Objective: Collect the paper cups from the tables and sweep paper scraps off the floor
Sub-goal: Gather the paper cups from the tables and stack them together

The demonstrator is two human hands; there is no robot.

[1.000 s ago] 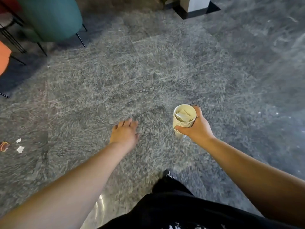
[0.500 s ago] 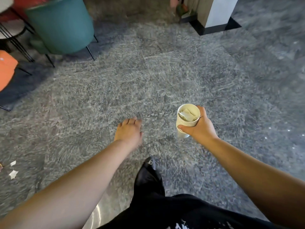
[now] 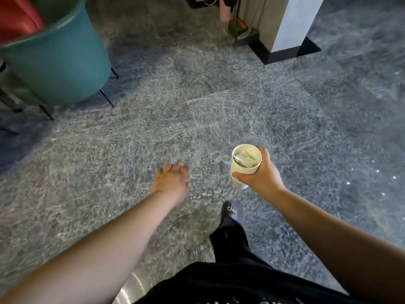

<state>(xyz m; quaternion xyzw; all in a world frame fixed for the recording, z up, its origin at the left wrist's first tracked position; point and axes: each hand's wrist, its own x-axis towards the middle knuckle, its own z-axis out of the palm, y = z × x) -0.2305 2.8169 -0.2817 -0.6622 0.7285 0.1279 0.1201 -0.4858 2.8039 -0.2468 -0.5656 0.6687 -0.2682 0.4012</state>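
My right hand [image 3: 262,175] grips a stack of cream paper cups [image 3: 243,166] held upright at centre right, above the grey floor. Crumpled paper lies inside the top cup. My left hand [image 3: 172,182] hangs to the left of the cups, palm down, fingers loosely apart, holding nothing. No paper scraps show on the floor in this view.
A teal chair [image 3: 59,60] on thin black legs stands at the upper left, with a red seat [image 3: 16,18] behind it. A white pillar [image 3: 291,25] with a black base rises at the upper right. My black shoe [image 3: 229,212] steps forward on the speckled grey floor [image 3: 197,119].
The view has advanced toward the chair and pillar. The white scraps at the left edge have slid out of sight. My foot has stepped forward; both hands keep their pose.
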